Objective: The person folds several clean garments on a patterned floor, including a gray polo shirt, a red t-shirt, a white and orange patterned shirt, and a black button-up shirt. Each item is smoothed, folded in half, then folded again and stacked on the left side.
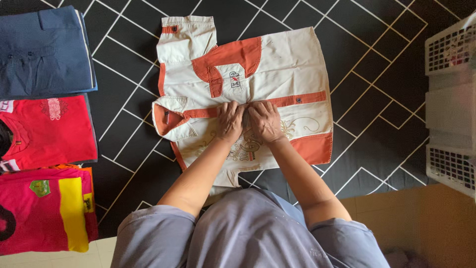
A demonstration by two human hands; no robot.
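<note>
A cream shirt with orange panels [277, 64] lies spread flat on a black mat with white lines [124, 99], collar to the left. My left hand [230, 120] and my right hand [266, 121] rest side by side on the shirt's middle, along the orange button strip. The fingers of both hands press or pinch the fabric at the front opening. One sleeve [186, 34] lies folded out at the top left.
Three folded garments lie in a column at the left: a dark blue one [44, 49], a red one [49, 131] and a pink one with a yellow stripe [47, 208]. A white plastic basket [451, 104] stands at the right edge.
</note>
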